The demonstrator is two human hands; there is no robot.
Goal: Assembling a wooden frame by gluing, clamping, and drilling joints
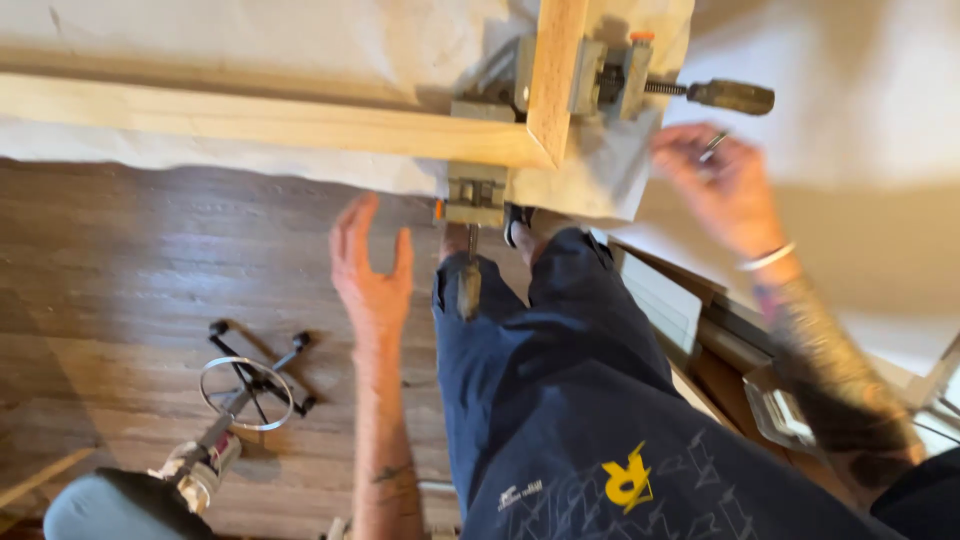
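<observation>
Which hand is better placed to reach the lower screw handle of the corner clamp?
Probably the left. The left hand is open, just beside the corner clamp's lower screw handle. The right hand is farther off, nearer the side handle, and seems to hold something small.

Pale, smooth, unfinished wood is seen in the frame bars [300, 122]. A dull grey metal corner clamp [490, 150] is fitted, with a dark matt handle [735, 96]. Creased matt paper [250, 40] covers the table; the floor [140, 260] is worn, faintly glossy wood.
</observation>
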